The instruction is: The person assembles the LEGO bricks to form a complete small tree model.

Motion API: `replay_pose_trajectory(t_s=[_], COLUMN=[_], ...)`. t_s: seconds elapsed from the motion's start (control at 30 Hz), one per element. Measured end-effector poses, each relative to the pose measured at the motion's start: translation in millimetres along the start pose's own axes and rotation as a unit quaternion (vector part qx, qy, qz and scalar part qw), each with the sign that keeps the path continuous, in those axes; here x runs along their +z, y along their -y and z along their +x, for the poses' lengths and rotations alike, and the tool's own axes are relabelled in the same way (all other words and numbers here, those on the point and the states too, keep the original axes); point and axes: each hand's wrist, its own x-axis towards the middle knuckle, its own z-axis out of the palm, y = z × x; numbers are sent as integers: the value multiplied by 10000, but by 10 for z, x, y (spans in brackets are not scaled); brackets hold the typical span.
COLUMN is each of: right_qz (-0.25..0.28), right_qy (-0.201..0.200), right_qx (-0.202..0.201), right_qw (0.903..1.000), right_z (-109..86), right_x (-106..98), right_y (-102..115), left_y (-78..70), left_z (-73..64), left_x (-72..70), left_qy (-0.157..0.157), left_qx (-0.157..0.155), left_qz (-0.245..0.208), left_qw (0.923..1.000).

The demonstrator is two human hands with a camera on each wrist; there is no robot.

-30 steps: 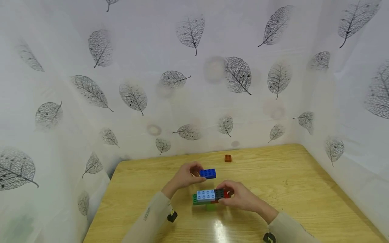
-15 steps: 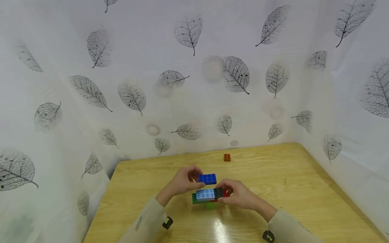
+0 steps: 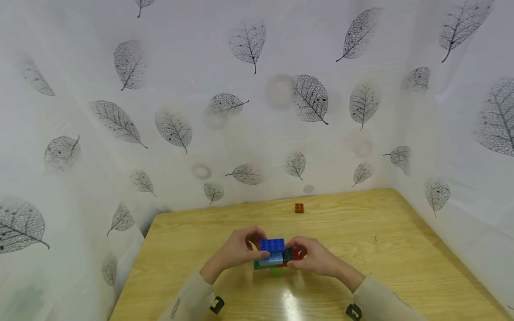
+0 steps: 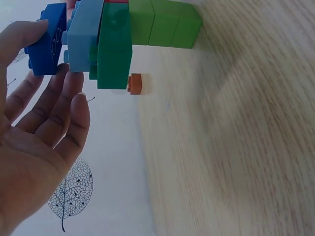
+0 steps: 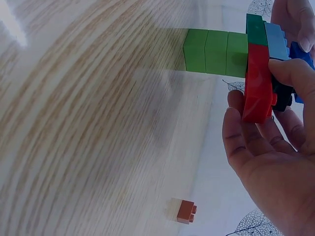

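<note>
My left hand (image 3: 234, 250) pinches a blue toy building brick (image 3: 273, 244) between thumb and fingers. It hovers just over a light blue brick (image 4: 84, 42), with a narrow gap between them in the left wrist view. Under the light blue brick lie a dark green brick (image 4: 114, 59) and a red brick (image 5: 258, 91). A black brick (image 3: 288, 254) sits on the red one. Several light green bricks (image 5: 216, 51) form a column that carries this build from the table. My right hand (image 3: 319, 260) grips the build at its black and red end.
A small orange-brown brick (image 3: 299, 208) lies near the back edge of the wooden table (image 3: 361, 232). Behind and at the sides hangs a white sheet (image 3: 257, 133) printed with dark leaves.
My left hand has brought the blue brick nearer and down, from behind the build to above the light blue brick. The right hand keeps its hold and has hardly moved.
</note>
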Motion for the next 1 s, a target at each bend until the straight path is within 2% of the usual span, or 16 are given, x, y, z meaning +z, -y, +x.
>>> replay_pose_trajectory(t_s=[0.5, 0.83, 1.0], right_qz=[17, 88, -27], right_qy=[15, 42, -12], right_qx=[-47, 31, 91], right_qw=[10000, 9999, 10000], right_z=[-2, -1, 6], right_x=[10, 13, 18], right_y=[-20, 13, 12], left_y=[34, 66, 70], left_z=[-80, -87, -74], left_x=[124, 167, 199], left_qy=[-84, -108, 50], left_qx=[3, 179, 71], left_qz=[18, 50, -308], left_qw=[10000, 9998, 9995])
